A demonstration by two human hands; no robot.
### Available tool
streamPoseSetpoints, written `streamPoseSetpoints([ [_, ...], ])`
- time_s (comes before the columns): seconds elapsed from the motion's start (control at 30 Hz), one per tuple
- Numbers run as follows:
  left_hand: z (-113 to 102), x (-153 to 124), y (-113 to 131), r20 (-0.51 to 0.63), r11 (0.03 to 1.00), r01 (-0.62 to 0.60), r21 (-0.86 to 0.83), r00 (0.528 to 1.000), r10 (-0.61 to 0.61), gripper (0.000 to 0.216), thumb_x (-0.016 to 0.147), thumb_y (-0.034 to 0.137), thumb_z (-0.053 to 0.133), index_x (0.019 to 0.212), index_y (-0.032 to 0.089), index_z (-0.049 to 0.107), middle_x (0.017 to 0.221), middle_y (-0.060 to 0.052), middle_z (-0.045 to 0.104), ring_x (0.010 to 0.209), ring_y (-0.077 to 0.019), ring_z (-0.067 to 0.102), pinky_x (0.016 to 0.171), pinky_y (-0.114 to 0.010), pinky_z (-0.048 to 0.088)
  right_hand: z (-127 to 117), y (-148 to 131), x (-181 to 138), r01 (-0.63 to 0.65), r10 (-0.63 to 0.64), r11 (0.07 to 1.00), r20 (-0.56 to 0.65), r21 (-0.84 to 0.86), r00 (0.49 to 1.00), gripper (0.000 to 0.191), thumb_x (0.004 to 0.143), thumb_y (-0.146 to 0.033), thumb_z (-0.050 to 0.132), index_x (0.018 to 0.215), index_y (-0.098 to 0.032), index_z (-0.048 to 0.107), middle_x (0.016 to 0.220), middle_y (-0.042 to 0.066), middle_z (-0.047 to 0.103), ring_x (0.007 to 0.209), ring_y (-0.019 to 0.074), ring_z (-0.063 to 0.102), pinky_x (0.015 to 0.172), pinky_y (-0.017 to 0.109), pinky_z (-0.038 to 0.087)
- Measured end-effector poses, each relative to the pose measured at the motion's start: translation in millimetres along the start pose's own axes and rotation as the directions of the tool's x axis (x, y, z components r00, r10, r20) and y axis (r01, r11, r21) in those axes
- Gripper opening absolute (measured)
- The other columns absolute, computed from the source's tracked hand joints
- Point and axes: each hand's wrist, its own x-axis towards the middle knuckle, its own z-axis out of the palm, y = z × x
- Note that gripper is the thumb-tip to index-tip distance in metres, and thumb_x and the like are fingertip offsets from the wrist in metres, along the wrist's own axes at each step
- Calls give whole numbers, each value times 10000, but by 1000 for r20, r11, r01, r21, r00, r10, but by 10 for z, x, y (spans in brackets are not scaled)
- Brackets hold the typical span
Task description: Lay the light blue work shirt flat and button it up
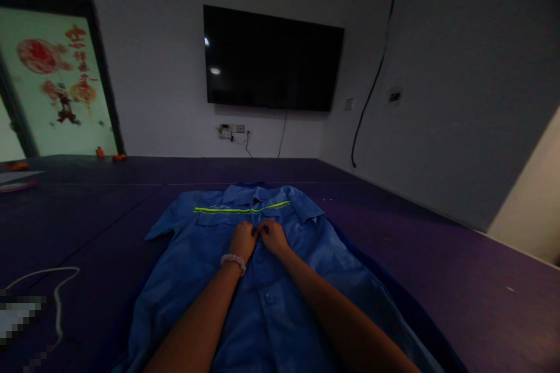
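A blue short-sleeved work shirt [301, 280] lies face up, collar away from me, with a yellow-green stripe across its chest. My left hand [244, 239], a pale scrunchie [234, 262] round its wrist, pinches the shirt's front placket just below the stripe. Right beside it, my right hand [272, 234] has its fingers closed on the same part of the placket. What lies between the fingertips is too small and dark to make out. Lower on the placket a button [269, 298] shows. Darker blue cloth [406, 309] extends from under the shirt.
The shirt rests on a wide purple surface [437, 245]. At the left are a white cable [59, 303] and a blurred-out flat object [20, 317]. Small orange items [118, 157] sit near the door. A television [273, 58] hangs on the wall; a black cable [376, 73] dangles at right.
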Motion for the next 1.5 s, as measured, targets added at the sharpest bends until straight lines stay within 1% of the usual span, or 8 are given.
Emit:
streamPoseSetpoints([
  [0.17,11,6,-15,-4,1000,-24,-4,1000,24,111,804,123,536,737,98,621,786,-95,586,806,-175,559,712,-242,384,3,2,5,-11,11,1000,3,13,1000,190,758,-88,481,726,-140,661,799,58,664,775,143,598,714,197,416],
  [0.33,39,17,-41,-32,998,-38,-42,999,37,130,799,119,544,693,98,616,738,-85,580,748,-166,551,681,-243,376,3,10,12,-5,5,1000,15,-1,1000,183,762,-98,485,736,-138,662,810,62,665,788,149,597,727,203,410],
  [0.5,42,14,-57,-56,997,-73,-41,996,70,171,802,95,525,654,103,608,705,-79,569,719,-166,543,659,-248,365,8,6,11,-12,12,1000,17,-21,1000,177,755,-99,488,751,-136,661,815,61,665,791,150,594,715,203,403],
  [0.73,28,17,-71,-48,995,-79,-58,996,76,189,807,102,534,627,106,592,659,-52,549,662,-136,520,609,-227,333,32,10,-4,-7,7,1000,-11,-24,1000,191,720,-63,487,759,-138,658,825,52,664,801,145,591,728,197,397],
  [1.0,20,23,-83,-64,989,-109,-96,993,103,180,781,53,540,611,104,572,617,-20,514,606,-113,479,578,-214,301,26,-7,-7,-13,13,1000,-19,-6,1000,182,743,-85,486,760,-137,660,831,59,669,804,153,598,729,205,402],
  [1.2,22,23,-89,-106,979,-149,-139,985,135,188,763,20,533,597,107,550,623,-14,503,614,-114,479,587,-212,306,21,-22,-6,-30,30,1000,-34,-6,999,180,748,-97,486,772,-136,661,831,60,672,801,157,603,732,210,405],
  [1.5,60,35,-125,-140,969,-180,-172,978,157,159,773,26,508,651,109,570,654,-23,513,642,-126,498,608,-226,345,45,-3,13,-43,43,999,-30,-2,999,184,749,-108,490,780,-147,667,834,55,675,786,153,608,709,205,409],
])
